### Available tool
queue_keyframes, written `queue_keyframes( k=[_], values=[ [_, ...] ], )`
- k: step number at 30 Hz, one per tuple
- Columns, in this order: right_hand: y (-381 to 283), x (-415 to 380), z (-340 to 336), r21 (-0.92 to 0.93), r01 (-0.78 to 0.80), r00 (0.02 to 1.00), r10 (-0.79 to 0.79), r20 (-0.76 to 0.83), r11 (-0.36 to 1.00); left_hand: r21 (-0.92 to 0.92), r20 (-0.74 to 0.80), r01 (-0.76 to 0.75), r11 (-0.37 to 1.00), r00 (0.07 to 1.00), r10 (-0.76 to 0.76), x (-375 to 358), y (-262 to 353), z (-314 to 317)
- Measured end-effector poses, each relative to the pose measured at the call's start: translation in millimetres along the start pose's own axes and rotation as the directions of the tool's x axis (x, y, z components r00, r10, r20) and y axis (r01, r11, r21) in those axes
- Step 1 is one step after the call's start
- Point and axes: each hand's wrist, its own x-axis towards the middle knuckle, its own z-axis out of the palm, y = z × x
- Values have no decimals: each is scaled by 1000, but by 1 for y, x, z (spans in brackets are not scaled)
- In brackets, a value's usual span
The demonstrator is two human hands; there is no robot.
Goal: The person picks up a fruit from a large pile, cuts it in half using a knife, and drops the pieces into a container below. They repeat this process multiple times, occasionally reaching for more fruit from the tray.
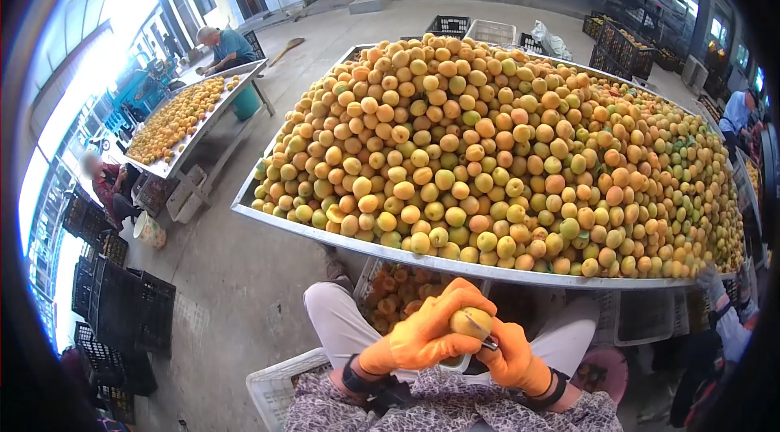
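My left hand [435, 333], in an orange glove, is closed around a yellow apricot [470, 323] above my lap. My right hand [515, 360], gloved the same way, grips a small knife [489, 343] whose metal part is up against the fruit. Just beyond my hands, between my knees, stands a crate holding cut apricots [392, 295]. A big heap of whole apricots [487, 156] fills the metal-edged table [357, 247] in front of me.
A white crate [268, 387] sits at my left, a pink basin [611, 371] at my right. At the far right edge of the table shows another person's gloved hand [711, 279]. People sit at a second apricot table [248, 71] on the left, near stacked black crates [130, 302].
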Motion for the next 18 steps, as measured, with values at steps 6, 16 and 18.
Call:
queue_keyframes(
  k=[6,16,18],
  values=[
    [-6,2,14,37,58,994,-55,-98,998,-144,245,105,984,967,-68,12,-2,-3],
    [-9,-12,-12,-43,-76,996,77,45,996,301,220,-67,951,975,-1,13,11,3],
    [-9,-12,-11,-46,-88,995,90,36,995,390,230,-28,921,971,-68,20,25,-1]
  ],
)
